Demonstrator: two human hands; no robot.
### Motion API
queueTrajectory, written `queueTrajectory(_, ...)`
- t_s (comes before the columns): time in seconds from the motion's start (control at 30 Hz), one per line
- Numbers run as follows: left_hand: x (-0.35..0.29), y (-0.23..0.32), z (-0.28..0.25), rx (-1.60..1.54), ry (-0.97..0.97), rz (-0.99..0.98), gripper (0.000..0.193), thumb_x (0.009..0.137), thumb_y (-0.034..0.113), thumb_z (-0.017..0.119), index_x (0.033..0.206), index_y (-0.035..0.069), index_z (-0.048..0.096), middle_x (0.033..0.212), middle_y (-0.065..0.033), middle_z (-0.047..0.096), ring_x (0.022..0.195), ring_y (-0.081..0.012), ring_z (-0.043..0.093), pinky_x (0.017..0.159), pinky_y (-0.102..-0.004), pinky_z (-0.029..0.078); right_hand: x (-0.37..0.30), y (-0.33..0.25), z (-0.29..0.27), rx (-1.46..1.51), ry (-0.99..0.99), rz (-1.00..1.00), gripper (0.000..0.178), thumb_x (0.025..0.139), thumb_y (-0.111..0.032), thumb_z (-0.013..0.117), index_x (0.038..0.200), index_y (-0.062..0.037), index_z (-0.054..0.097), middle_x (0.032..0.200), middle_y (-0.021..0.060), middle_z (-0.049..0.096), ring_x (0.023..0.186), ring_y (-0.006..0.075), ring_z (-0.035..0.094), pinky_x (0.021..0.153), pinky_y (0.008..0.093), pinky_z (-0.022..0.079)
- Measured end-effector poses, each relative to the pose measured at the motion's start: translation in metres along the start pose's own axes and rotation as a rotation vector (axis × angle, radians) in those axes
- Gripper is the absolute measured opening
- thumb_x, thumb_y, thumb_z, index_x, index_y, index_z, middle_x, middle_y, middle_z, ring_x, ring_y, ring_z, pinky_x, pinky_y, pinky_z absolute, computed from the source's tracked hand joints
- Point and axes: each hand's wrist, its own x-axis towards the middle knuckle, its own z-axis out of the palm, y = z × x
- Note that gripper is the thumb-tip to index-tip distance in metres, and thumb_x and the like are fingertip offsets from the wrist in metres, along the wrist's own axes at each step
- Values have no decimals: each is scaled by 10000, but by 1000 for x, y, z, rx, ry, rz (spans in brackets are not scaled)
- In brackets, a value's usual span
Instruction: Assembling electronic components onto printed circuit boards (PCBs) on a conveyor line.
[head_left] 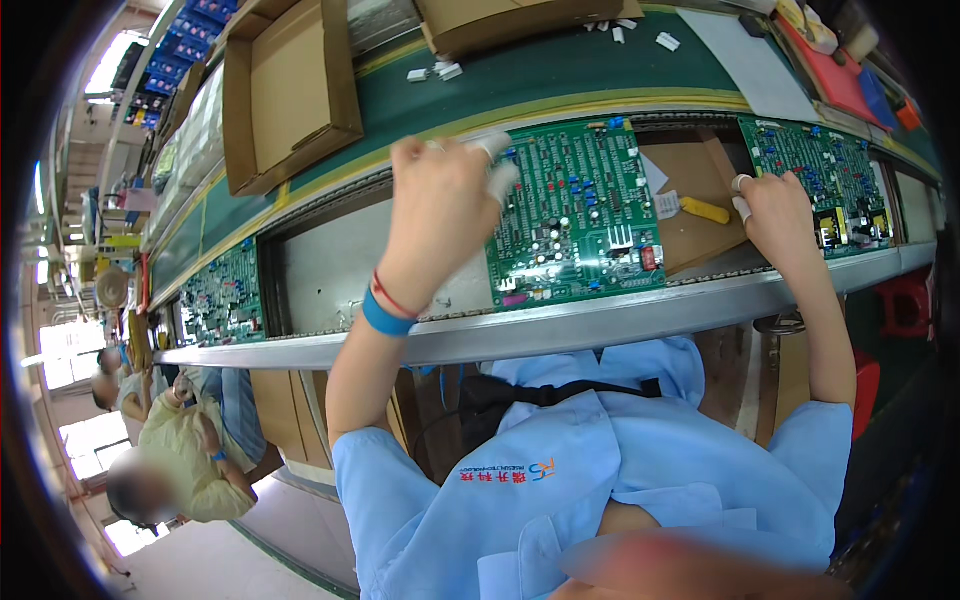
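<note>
My left hand (447,205), slightly blurred, is over the left edge of a green circuit board (570,215) crowded with small parts. Its thumb and forefinger wear white finger cots and stand apart, with nothing visible between them. At the left edge of a second green circuit board (815,165) is my right hand (782,218). Its fingers are bent, and two cot-covered tips sit a little apart past that edge. Whether they touch the board I cannot tell. Between the boards lies brown cardboard (700,240) with a yellow-handled tool (705,209) and a small white bag (666,204).
The boards sit between the rails of a long metal-edged line (560,325). Further left is another circuit board (222,295). Behind stand an open cardboard box (235,120) and small white connectors (450,71) on a green surface. A co-worker in yellow (185,460) sits at left.
</note>
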Motion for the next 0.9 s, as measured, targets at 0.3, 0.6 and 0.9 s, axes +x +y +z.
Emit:
queueTrajectory(0.3,128,-24,77,-146,156,179,338,856,93,584,1192,79,620,1073,-170,661,999,-356,618,933,-428,466,-9,64,21,-153,18,121,92,768,-56,666,846,-70,619,704,115,637,759,282,650,735,397,452)
queueTrajectory(0.6,212,18,141,242,240,472,306,855,20,570,1149,72,637,1039,-102,673,890,-237,666,751,-349,534,23,91,10,9,140,206,114,844,-158,637,935,-89,627,784,148,660,798,338,655,706,454,500)
queueTrajectory(0.9,190,24,103,186,198,522,135,853,81,523,880,4,631,890,-156,608,828,-291,648,698,-377,543,174,67,61,172,350,-60,175,882,-73,580,1043,-43,640,936,168,635,857,328,635,728,395,508)
